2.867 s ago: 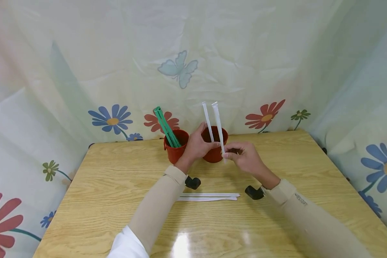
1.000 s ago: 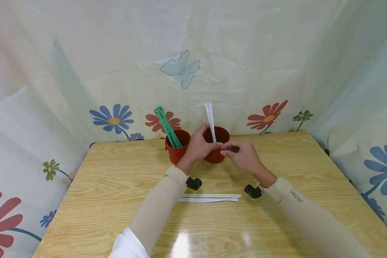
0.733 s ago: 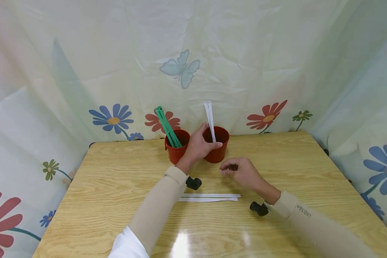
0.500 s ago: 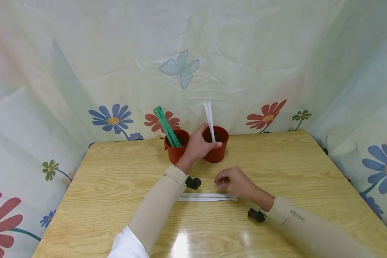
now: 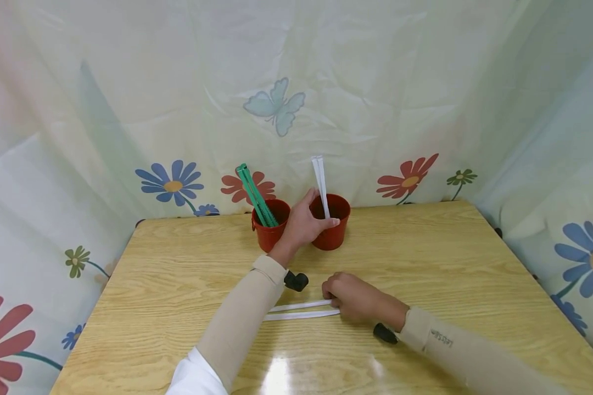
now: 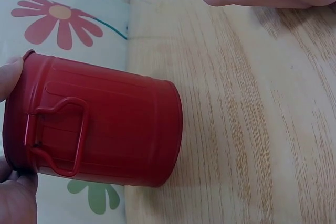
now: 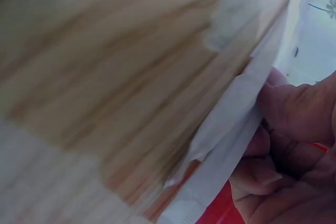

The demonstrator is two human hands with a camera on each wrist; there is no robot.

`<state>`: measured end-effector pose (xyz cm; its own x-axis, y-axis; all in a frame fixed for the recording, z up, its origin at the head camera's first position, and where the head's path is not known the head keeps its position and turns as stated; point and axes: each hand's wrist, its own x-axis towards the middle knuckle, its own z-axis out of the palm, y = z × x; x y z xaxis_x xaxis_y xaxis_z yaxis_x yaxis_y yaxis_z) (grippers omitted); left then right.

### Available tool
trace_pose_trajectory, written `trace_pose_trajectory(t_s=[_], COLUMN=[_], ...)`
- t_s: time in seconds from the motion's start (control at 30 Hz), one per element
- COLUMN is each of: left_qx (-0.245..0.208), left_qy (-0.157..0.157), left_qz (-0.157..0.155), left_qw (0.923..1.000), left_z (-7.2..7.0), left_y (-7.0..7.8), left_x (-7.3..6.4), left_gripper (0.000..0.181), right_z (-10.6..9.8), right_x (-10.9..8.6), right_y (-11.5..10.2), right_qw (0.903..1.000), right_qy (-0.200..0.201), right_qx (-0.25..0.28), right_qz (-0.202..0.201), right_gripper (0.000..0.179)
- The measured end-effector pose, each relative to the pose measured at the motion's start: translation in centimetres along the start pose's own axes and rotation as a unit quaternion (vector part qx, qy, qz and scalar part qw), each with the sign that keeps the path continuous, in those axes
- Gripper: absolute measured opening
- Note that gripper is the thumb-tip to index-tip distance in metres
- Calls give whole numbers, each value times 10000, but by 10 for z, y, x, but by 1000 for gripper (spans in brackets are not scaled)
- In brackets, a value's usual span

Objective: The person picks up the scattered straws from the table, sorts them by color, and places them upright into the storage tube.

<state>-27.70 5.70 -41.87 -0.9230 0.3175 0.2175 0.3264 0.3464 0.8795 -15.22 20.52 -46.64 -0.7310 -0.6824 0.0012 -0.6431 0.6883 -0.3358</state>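
My left hand (image 5: pixel 302 224) holds the rim of the right-hand red metal bucket (image 5: pixel 332 239), thumb at the front. In the left wrist view the bucket (image 6: pixel 118 124) shows its small side handle. Two white paper-wrapped straws (image 5: pixel 319 175) lean upright in it. On the table in front, two more wrapped straws (image 5: pixel 303 315) lie lengthwise, their right ends at my right hand (image 5: pixel 352 296). That hand's fingers are curled and pinch a wrapped straw (image 7: pixel 226 129), seen close in the right wrist view with its crimped paper end.
A second red bucket (image 5: pixel 268 238) stands to the left, behind my left wrist, with green-wrapped sticks (image 5: pixel 255 196) leaning in it. The wooden table (image 5: pixel 178 285) ends at a flower-printed curtain (image 5: pixel 356 109) behind the buckets. Black wrist cameras sit under both cuffs.
The right hand put a second wrapped straw into the right bucket, left it and came down to the straws on the table, which have shifted slightly left and nearer. The left hand stays put.
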Motion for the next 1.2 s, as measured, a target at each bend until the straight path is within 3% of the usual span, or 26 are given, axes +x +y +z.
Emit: trace_pose_trajectory(t_s=[0.2, 0.6, 0.77, 0.97, 1.2], left_qx=[-28, 14, -1, 5, -50], left_qy=[-20, -21, -48, 5, 28], left_qz=[-7, -94, -79, -18, 85], left_qw=[10000, 10000, 10000, 10000, 9999], left_z=[-1, 0, 1, 1, 0], left_y=[-1, 1, 0, -1, -1], left_x=[1, -1, 0, 0, 0], left_gripper=[72, 72, 71, 71, 70], right_z=[-2, -17, -23, -30, -47], right_x=[-3, -28, -39, -46, -38], right_y=[0, 15, 24, 28, 23], right_qw=[9987, 9976, 9948, 9800, 9636], right_qy=[-257, 178, 688, 1621, 2306], right_qx=[-424, -542, -375, -10, 1147], right_qz=[-113, -392, -651, -1155, -722], right_gripper=[25, 24, 21, 24, 26])
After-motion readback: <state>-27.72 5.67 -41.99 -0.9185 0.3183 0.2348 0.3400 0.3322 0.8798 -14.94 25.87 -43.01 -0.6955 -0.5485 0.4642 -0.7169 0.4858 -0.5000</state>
